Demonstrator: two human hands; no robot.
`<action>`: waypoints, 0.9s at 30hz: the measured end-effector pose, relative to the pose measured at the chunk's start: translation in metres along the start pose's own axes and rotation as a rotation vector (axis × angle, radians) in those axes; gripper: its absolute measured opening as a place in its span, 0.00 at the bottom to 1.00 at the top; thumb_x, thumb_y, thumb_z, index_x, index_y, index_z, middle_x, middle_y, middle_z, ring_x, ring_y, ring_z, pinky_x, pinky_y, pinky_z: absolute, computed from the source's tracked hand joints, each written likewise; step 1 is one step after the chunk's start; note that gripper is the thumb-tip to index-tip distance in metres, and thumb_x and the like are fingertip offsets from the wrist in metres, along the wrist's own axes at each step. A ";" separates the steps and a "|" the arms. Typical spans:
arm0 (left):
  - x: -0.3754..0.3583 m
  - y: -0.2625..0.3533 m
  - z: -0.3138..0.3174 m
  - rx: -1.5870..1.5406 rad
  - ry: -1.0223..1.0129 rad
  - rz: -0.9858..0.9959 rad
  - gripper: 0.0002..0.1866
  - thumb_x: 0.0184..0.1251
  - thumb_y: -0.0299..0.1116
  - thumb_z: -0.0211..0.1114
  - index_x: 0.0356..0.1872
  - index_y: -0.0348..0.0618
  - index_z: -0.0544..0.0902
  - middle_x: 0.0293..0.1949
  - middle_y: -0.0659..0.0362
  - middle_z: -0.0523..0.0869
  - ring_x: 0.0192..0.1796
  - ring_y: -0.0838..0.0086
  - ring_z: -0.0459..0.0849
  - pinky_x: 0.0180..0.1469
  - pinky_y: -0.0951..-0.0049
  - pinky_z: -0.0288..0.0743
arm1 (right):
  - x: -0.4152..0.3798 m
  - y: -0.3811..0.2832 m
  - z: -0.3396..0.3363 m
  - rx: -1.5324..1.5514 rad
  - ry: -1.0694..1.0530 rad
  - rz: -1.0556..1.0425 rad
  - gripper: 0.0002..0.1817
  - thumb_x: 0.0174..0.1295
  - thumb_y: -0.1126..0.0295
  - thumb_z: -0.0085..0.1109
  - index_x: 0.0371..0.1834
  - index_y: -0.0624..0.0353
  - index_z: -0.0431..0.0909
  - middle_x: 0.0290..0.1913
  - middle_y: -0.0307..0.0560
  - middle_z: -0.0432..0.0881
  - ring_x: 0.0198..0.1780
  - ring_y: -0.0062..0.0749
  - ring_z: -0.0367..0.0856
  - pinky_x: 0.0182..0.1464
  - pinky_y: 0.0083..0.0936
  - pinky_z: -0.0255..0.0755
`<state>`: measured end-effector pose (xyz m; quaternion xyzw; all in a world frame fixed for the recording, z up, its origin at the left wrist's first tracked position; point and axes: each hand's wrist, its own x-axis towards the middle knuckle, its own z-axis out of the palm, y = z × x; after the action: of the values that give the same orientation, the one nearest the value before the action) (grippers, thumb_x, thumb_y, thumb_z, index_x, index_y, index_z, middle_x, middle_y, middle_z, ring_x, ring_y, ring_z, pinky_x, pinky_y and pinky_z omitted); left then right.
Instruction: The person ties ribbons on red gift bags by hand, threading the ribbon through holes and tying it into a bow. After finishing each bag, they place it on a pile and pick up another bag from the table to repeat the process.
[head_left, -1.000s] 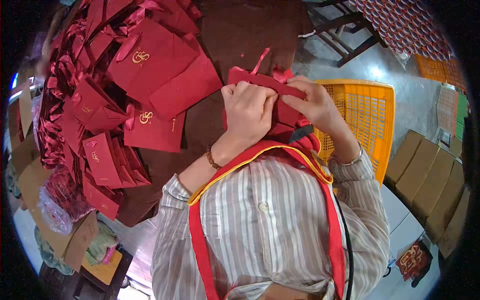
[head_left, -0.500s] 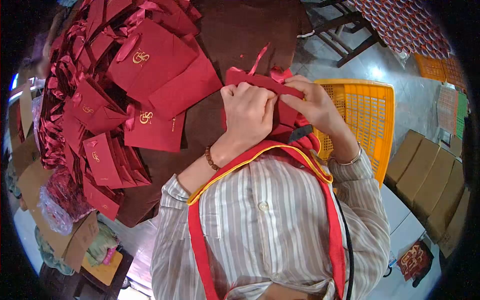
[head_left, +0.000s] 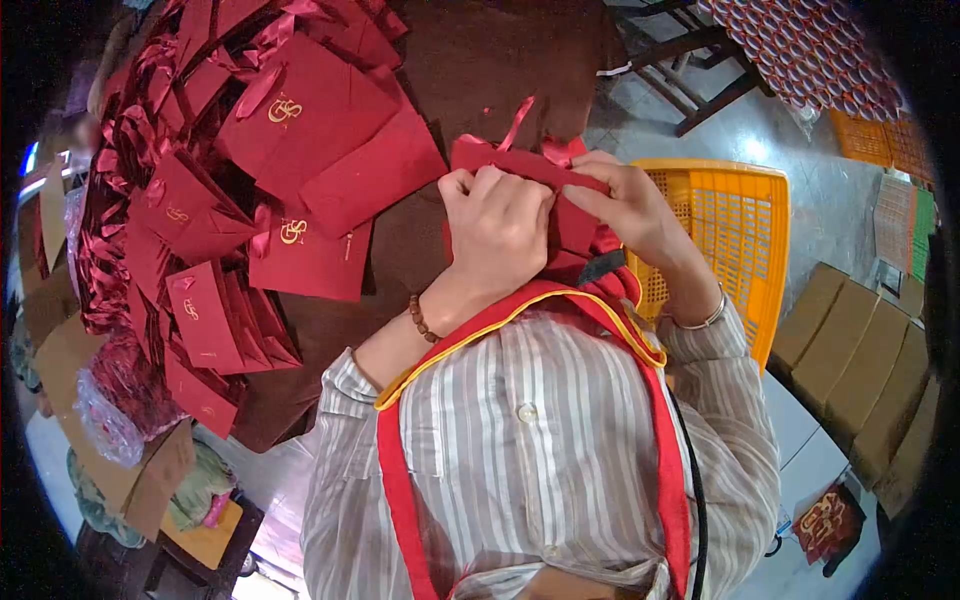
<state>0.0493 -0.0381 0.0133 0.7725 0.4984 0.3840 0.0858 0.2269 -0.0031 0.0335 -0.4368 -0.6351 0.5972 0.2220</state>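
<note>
Close in front of my chest is a dark red paper gift bag (head_left: 572, 228) with a ribbon loop (head_left: 517, 122) standing up beyond its top edge. My left hand (head_left: 497, 222), with a beaded bracelet at the wrist, has its fingers curled in on the bag's upper edge. On the other side, my right hand (head_left: 632, 205) pinches the folded top flap, thumb on the near side and fingers over the far side. The bag's lower part is hidden by my left hand and the red apron (head_left: 640, 345). What lies under my curled left fingertips cannot be seen.
Many red bags (head_left: 310, 120) with gold lettering and ribbons are heaped on the brown-covered table (head_left: 480, 60) to the left. A yellow plastic crate (head_left: 735, 240) stands just right of my right hand. Cardboard boxes (head_left: 850, 350) sit further right, and plastic-wrapped goods (head_left: 115, 400) lie at lower left.
My right thumb has shifted very slightly to the right along the flap. My left hand and the bag stay in nearly the same place.
</note>
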 end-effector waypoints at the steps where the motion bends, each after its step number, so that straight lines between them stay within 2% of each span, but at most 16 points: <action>1: 0.001 0.001 0.000 -0.001 0.001 0.001 0.05 0.47 0.26 0.65 0.24 0.46 0.77 0.23 0.63 0.77 0.29 0.70 0.74 0.38 0.66 0.57 | -0.001 0.000 0.001 0.018 0.006 0.001 0.13 0.60 0.71 0.53 0.42 0.71 0.76 0.46 0.47 0.73 0.51 0.30 0.71 0.55 0.23 0.61; 4: 0.003 0.004 0.002 0.073 -0.030 0.062 0.06 0.44 0.24 0.63 0.22 0.46 0.75 0.21 0.62 0.75 0.29 0.69 0.73 0.38 0.65 0.57 | -0.005 -0.005 0.002 0.023 0.017 0.008 0.13 0.58 0.73 0.53 0.42 0.72 0.76 0.46 0.48 0.73 0.51 0.31 0.70 0.55 0.23 0.61; 6: 0.004 0.006 0.006 0.108 -0.007 0.136 0.05 0.42 0.27 0.56 0.19 0.45 0.69 0.19 0.60 0.70 0.31 0.67 0.69 0.37 0.61 0.57 | -0.007 -0.008 0.001 0.006 0.023 0.014 0.13 0.57 0.73 0.53 0.42 0.72 0.75 0.45 0.49 0.73 0.51 0.32 0.70 0.54 0.23 0.61; 10: 0.006 0.006 0.007 0.149 -0.028 0.188 0.05 0.41 0.28 0.57 0.19 0.45 0.69 0.20 0.59 0.69 0.31 0.67 0.69 0.37 0.61 0.58 | -0.007 -0.008 0.003 -0.076 0.047 0.013 0.13 0.55 0.74 0.53 0.41 0.72 0.75 0.44 0.49 0.73 0.49 0.33 0.71 0.53 0.23 0.62; 12: 0.007 0.009 0.004 0.142 -0.096 0.141 0.05 0.43 0.24 0.60 0.22 0.43 0.73 0.23 0.58 0.74 0.33 0.67 0.72 0.40 0.63 0.58 | -0.008 -0.006 0.004 -0.119 0.069 0.015 0.13 0.55 0.74 0.53 0.41 0.71 0.75 0.44 0.50 0.73 0.49 0.33 0.71 0.53 0.23 0.62; 15: 0.004 0.002 0.008 0.032 -0.133 0.025 0.05 0.45 0.24 0.61 0.24 0.44 0.75 0.24 0.60 0.76 0.32 0.67 0.73 0.40 0.64 0.59 | -0.006 0.002 0.003 -0.180 0.090 -0.010 0.13 0.56 0.73 0.53 0.41 0.71 0.76 0.43 0.49 0.74 0.49 0.32 0.71 0.53 0.23 0.62; 17: 0.003 -0.002 0.006 -0.118 -0.181 -0.106 0.05 0.48 0.25 0.64 0.25 0.46 0.77 0.24 0.63 0.79 0.31 0.67 0.75 0.40 0.66 0.59 | -0.006 0.003 0.004 -0.006 0.085 -0.007 0.13 0.57 0.72 0.53 0.42 0.70 0.76 0.42 0.47 0.74 0.49 0.31 0.71 0.53 0.23 0.62; 18: 0.003 -0.003 0.005 -0.115 -0.181 -0.108 0.05 0.48 0.25 0.64 0.25 0.46 0.77 0.24 0.63 0.79 0.31 0.67 0.75 0.40 0.66 0.59 | -0.005 0.003 0.004 -0.004 0.081 -0.008 0.13 0.57 0.72 0.53 0.42 0.70 0.76 0.42 0.47 0.74 0.49 0.31 0.71 0.53 0.23 0.62; 21: 0.000 -0.002 0.008 -0.176 -0.128 -0.155 0.03 0.48 0.25 0.62 0.23 0.46 0.77 0.23 0.61 0.78 0.30 0.67 0.73 0.38 0.65 0.56 | -0.007 0.003 0.004 0.006 0.087 -0.013 0.13 0.59 0.71 0.53 0.42 0.69 0.76 0.41 0.44 0.73 0.47 0.27 0.71 0.50 0.22 0.63; 23: -0.002 -0.002 0.009 -0.222 -0.051 -0.186 0.03 0.51 0.27 0.63 0.24 0.46 0.78 0.23 0.62 0.79 0.30 0.67 0.74 0.38 0.65 0.56 | -0.008 -0.004 0.000 0.112 0.059 0.121 0.13 0.60 0.69 0.53 0.42 0.69 0.77 0.40 0.41 0.73 0.44 0.24 0.71 0.48 0.20 0.63; 27: -0.004 -0.006 0.011 -0.265 0.009 -0.228 0.03 0.52 0.29 0.65 0.25 0.47 0.78 0.23 0.63 0.79 0.30 0.68 0.74 0.39 0.65 0.57 | -0.005 -0.002 0.001 0.111 0.053 0.156 0.13 0.61 0.69 0.53 0.42 0.69 0.76 0.40 0.40 0.72 0.43 0.22 0.71 0.45 0.18 0.63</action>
<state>0.0518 -0.0355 0.0004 0.6912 0.5280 0.4378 0.2276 0.2283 -0.0071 0.0361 -0.4876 -0.5591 0.6351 0.2154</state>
